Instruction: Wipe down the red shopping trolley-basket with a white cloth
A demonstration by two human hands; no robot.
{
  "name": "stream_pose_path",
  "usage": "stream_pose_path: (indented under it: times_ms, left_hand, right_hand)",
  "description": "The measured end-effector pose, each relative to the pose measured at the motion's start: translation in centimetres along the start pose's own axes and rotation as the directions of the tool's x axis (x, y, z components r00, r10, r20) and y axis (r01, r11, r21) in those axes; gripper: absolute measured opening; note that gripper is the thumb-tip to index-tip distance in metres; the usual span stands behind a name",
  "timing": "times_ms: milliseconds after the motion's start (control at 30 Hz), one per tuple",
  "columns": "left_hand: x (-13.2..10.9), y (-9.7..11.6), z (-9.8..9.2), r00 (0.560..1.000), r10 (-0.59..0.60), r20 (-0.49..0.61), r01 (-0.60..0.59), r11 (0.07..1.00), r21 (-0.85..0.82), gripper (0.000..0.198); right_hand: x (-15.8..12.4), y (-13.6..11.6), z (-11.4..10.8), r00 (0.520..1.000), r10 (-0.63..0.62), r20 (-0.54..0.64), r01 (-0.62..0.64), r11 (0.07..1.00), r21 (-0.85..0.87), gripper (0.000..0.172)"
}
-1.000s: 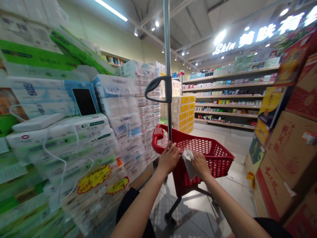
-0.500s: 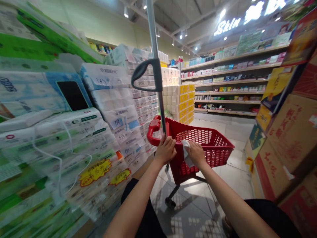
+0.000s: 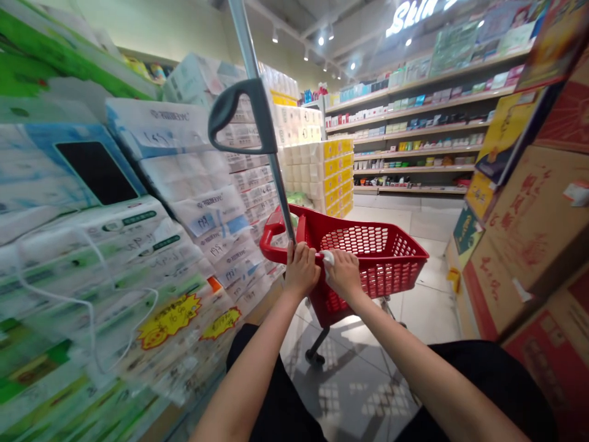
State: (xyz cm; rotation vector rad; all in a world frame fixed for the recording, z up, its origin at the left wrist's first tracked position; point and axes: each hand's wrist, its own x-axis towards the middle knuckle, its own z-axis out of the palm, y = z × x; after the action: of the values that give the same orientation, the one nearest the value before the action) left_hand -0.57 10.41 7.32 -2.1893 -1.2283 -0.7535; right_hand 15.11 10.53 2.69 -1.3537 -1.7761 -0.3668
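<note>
A red plastic shopping cart (image 3: 322,307) with perforated basket sides stands in front of me on small wheels. My left hand (image 3: 302,270) is closed round the edge of its near side, beside the foot of the metal pole (image 3: 280,184). Close to it on the right, my right hand (image 3: 344,277) is closed on a crumpled white cloth or tissue (image 3: 328,258), pressed to the cart's red rim. Most of the cloth is hidden under the fingers. A grey loop handle (image 3: 242,116) sticks out from the pole above my hands.
Stacked tissue packs (image 3: 202,215) line the left side, with a dark-screened phone (image 3: 99,172) and a white cable (image 3: 92,319) on them. Cardboard boxes (image 3: 529,227) rise on the right. Stocked shelves (image 3: 414,129) stand at the back, beyond the tiled floor (image 3: 423,276).
My right hand has moved left along the rim with the white cloth, closer to my left hand. The left hand keeps its hold. The whole view has shifted slightly.
</note>
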Motion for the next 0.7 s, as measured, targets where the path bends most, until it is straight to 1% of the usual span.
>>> stream_pose_path:
  times_ms: [33, 67, 100, 133, 200, 267, 333, 400, 433, 467, 500, 533, 567, 600, 633, 700]
  left_hand:
    - [0.0, 0.0, 0.0, 1.000, 0.000, 0.001, 0.000, 1.000, -0.005, 0.031]
    - [0.0, 0.0, 0.0, 1.000, 0.001, 0.001, -0.001, 1.000, -0.010, 0.031]
    - [0.0, -0.1, 0.0, 1.000, 0.004, 0.000, -0.004, 1.000, -0.015, 0.030]
    - [-0.1, -0.3, 0.0, 1.000, 0.008, -0.001, -0.008, 1.000, -0.020, 0.030]
    - [-0.2, -0.7, -0.1, 1.000, 0.020, -0.005, -0.020, 0.999, -0.032, 0.031]
    - [-0.4, -1.2, -0.2, 1.000, 0.030, -0.008, -0.030, 0.999, -0.042, 0.032]
    - [-0.6, -1.6, -0.2, 0.999, 0.032, -0.010, -0.032, 0.998, -0.047, 0.032]
    - [-0.7, -1.7, -0.3, 1.000, 0.028, -0.011, -0.029, 0.999, -0.046, 0.032]
    - [-0.7, -1.6, -0.3, 1.000, 0.024, -0.011, -0.024, 0.999, -0.043, 0.032]
    - [-0.7, -1.4, -0.3, 1.000, 0.018, -0.012, -0.018, 0.999, -0.039, 0.032]
    - [-0.7, -1.2, -0.3, 1.000, 0.011, -0.012, -0.012, 0.999, -0.034, 0.033]
    - [-0.6, -0.9, -0.3, 1.000, 0.006, -0.010, -0.006, 1.000, -0.028, 0.034]
    - [-0.5, -0.5, -0.3, 1.000, 0.002, -0.007, -0.003, 1.000, -0.023, 0.035]
    - [-0.5, -0.2, -0.3, 1.000, 0.000, -0.002, 0.000, 1.000, -0.019, 0.036]
    - [-0.4, 0.1, -0.3, 1.000, -0.001, 0.005, 0.001, 1.000, -0.016, 0.036]
    - [-0.2, 0.7, -0.2, 1.000, 0.001, 0.013, 0.000, 1.000, -0.016, 0.037]
  right_hand:
    - [0.4, -1.3, 0.5, 1.000, 0.002, -0.018, -0.002, 1.000, 0.029, 0.036]
    - [0.7, -2.0, 0.7, 1.000, -0.019, -0.010, 0.019, 0.999, 0.048, 0.036]
    - [0.9, -2.0, 0.8, 0.999, -0.047, 0.010, 0.047, 0.997, 0.057, 0.037]
    - [0.9, -1.5, 0.6, 0.996, -0.083, 0.042, 0.081, 0.995, 0.054, 0.037]
    - [0.5, 1.0, -0.1, 0.982, -0.148, 0.119, 0.147, 0.989, 0.019, 0.039]
    - [-0.5, 4.8, -1.5, 0.972, -0.158, 0.175, 0.169, 0.984, -0.049, 0.037]
    - [-1.7, 8.9, -3.1, 0.966, -0.145, 0.214, 0.175, 0.976, -0.127, 0.035]
    - [-2.8, 12.3, -4.6, 0.971, -0.105, 0.216, 0.151, 0.966, -0.210, 0.034]
    - [-3.1, 13.5, -5.1, 0.973, -0.085, 0.215, 0.137, 0.961, -0.242, 0.034]
    - [-3.4, 14.1, -5.5, 0.977, -0.055, 0.207, 0.110, 0.958, -0.266, 0.035]
    - [-3.4, 14.2, -5.7, 0.981, -0.016, 0.191, 0.070, 0.957, -0.282, 0.035]
    - [-3.3, 13.6, -5.7, 0.985, 0.027, 0.171, 0.024, 0.958, -0.287, 0.037]
    - [-3.0, 12.4, -5.4, 0.986, 0.063, 0.153, -0.018, 0.960, -0.278, 0.039]
    - [-2.6, 10.7, -5.0, 0.986, 0.101, 0.129, -0.065, 0.964, -0.259, 0.042]
    - [-2.1, 8.5, -4.3, 0.987, 0.093, 0.130, -0.063, 0.973, -0.222, 0.043]
    - [-1.0, 3.5, -2.8, 0.993, 0.032, 0.117, -0.018, 0.993, -0.118, 0.042]
